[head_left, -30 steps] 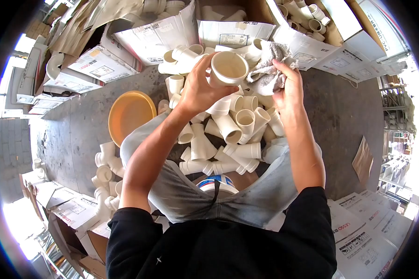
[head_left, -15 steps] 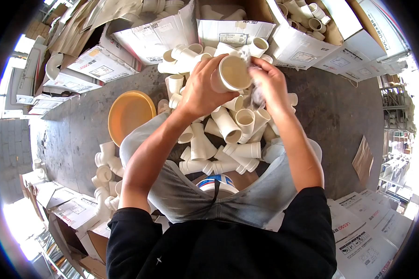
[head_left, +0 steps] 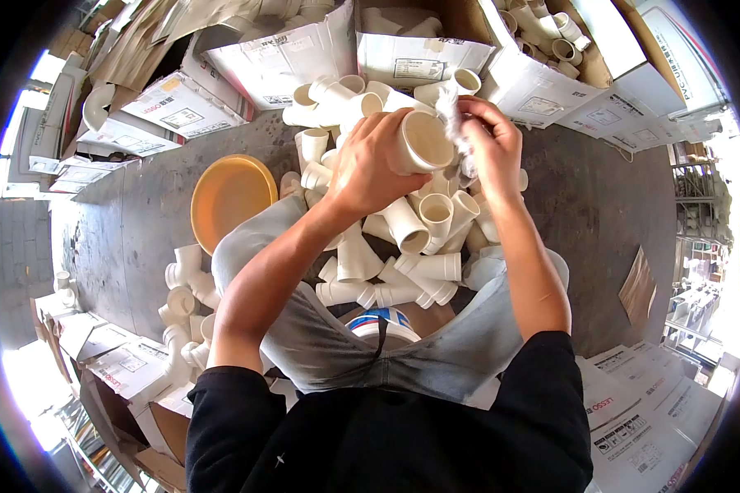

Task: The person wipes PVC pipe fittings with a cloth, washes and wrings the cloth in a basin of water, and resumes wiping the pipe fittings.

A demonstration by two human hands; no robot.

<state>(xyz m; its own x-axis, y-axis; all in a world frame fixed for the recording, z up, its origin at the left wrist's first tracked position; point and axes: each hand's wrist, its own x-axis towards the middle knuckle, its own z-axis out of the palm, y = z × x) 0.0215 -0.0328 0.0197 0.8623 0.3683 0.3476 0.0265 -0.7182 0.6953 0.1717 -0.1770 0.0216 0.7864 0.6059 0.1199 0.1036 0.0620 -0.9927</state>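
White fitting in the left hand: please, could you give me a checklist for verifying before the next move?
1. Left hand grips the fitting: ok, fingers wrap its side.
2. Right hand holds the cloth: ok.
3. Fitting's near end is uncovered: ok, its opening is visible.
4. Cloth touches the rim: cannot tell, it is right beside it.
5. Space below the hands is free: not ok, loose fittings lie there.
6. Orange basin is apart from both hands: ok.
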